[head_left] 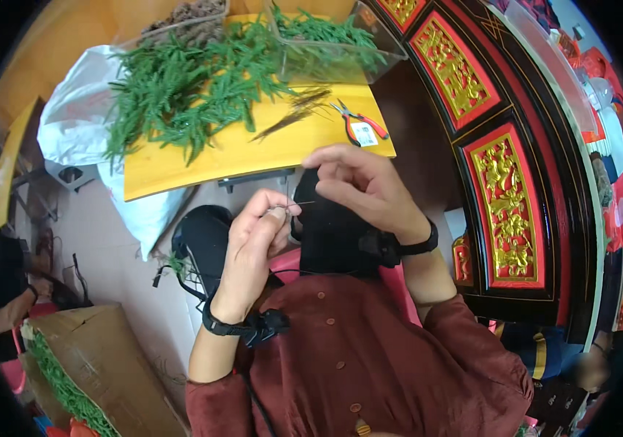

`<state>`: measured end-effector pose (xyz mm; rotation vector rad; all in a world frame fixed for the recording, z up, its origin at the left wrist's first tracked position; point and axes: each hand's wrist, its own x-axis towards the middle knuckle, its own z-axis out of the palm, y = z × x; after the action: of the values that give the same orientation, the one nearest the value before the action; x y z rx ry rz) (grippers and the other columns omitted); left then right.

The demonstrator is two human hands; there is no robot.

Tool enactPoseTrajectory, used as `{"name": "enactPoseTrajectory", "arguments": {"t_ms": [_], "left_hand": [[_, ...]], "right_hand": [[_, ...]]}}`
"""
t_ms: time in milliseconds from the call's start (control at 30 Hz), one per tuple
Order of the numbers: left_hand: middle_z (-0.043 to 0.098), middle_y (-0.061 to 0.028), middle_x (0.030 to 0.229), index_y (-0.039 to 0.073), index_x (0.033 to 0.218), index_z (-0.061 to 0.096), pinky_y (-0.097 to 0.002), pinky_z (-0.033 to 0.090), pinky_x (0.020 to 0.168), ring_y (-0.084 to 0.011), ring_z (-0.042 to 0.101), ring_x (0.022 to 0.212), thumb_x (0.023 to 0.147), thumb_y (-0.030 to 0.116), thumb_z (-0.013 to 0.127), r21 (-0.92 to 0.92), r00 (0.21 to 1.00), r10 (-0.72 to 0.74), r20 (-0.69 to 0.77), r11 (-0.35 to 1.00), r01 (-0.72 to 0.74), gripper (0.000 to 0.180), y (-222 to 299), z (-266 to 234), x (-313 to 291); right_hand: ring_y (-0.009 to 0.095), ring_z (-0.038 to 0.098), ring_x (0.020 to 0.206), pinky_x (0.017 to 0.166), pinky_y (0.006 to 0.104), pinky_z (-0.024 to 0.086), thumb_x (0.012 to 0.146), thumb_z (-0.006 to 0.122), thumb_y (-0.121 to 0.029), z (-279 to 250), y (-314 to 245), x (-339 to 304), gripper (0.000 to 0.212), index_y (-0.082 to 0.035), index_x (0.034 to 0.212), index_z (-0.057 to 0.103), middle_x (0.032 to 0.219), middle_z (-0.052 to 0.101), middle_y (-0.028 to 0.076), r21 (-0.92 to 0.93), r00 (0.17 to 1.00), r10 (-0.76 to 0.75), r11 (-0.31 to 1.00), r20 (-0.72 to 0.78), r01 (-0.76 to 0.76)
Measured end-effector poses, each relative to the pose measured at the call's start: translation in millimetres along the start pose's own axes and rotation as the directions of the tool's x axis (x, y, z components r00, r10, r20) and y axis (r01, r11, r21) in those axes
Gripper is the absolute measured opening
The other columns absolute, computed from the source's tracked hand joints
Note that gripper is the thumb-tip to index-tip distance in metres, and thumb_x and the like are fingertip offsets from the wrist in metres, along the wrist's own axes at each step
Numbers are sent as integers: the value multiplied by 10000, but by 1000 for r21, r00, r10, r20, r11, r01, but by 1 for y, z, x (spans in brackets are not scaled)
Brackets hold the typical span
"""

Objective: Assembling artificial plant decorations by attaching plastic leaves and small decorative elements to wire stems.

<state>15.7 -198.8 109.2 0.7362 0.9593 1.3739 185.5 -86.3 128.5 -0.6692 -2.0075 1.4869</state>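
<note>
My left hand (255, 231) is raised over my lap, its thumb and forefinger pinched together. Between them sits a thin dark wire (307, 202), one end poking out toward the right; whatever else the fingers cover is hidden. My right hand (361, 183) hovers just to the right and higher, near the table's front edge. Its fingers are loosely curved, with the thumb apart from them, and I see nothing in it. On the yellow table (180, 173) ahead lie a bundle of thin brown wires (288, 122) and red-handled pliers (357, 124).
Green artificial sprigs (173, 95) cover the table's left part. Behind stand a clear bin of sprigs (333, 62) and a bin of pinecones (193, 16). A white sack (78, 116) is at left, a cardboard box (100, 357) lower left. A carved red-and-gold panel (504, 211) rises at right.
</note>
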Motion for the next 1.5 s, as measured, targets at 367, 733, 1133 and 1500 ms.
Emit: {"name": "enactPoseTrajectory", "arguments": {"t_ms": [367,733,1133,1500], "left_hand": [[367,34,648,33,1012,514,-206,258,490,-64,325,546,940,188,423,-240,991,-134,-20,963,126,193,20,14,22],[384,46,694,121,1083,451,-185,224,461,-41,315,546,916,100,501,-260,964,-240,-111,944,205,176,30,-16,71],[394,45,661,123,1131,369,-187,237,457,-40,332,534,930,161,507,-259,930,-284,-235,940,222,247,34,-49,57],[603,-182,756,31,1159,314,-448,457,643,-404,614,763,957,249,465,699,971,160,-176,715,9,333,26,-24,47]], "right_hand": [[76,576,828,734,204,453,882,612,-24,0,7,24,235,29,1110,622,938,600,35,361,982,-109,932,154,47],[35,422,580,508,193,316,892,606,-46,19,29,80,111,41,871,673,749,526,-14,349,978,200,922,-53,-169],[46,441,593,544,184,327,893,602,-77,65,30,91,120,32,881,652,695,544,-15,641,906,420,680,56,-355],[31,400,578,533,182,306,909,589,-96,53,29,62,116,9,894,636,661,494,-44,573,900,432,754,-66,-320]]}}
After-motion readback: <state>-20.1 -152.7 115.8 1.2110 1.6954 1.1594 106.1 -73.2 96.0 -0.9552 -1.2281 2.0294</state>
